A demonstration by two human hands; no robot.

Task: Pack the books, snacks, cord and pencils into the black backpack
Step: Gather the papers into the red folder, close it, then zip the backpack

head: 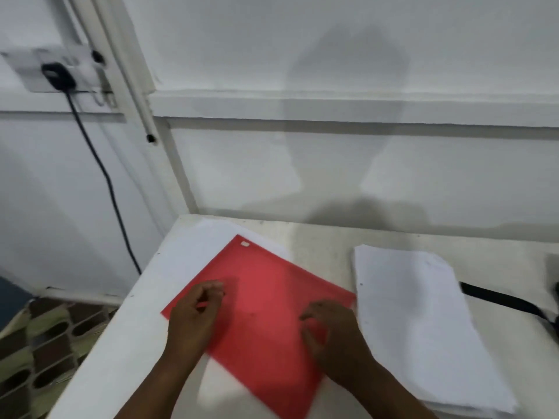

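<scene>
A red flat folder [260, 297] lies at an angle on the white table [317, 246], on top of a white sheet [193, 252]. My left hand [196, 313] rests over the folder's left corner with fingers loosely curled and nothing in them. My right hand [326, 328] hovers over the folder's right side, also loosely curled and holding nothing. A black strap [499, 297] runs in from the right edge, where a dark piece of the backpack [556, 297] shows. No snacks, cord or pencils are in view.
A thick stack of white paper [423, 322] lies to the right of the folder. On the wall at the left, a black plug [57, 75] sits in a socket and its cable [112, 192] hangs down. The table's left edge drops to a patterned floor [45, 343].
</scene>
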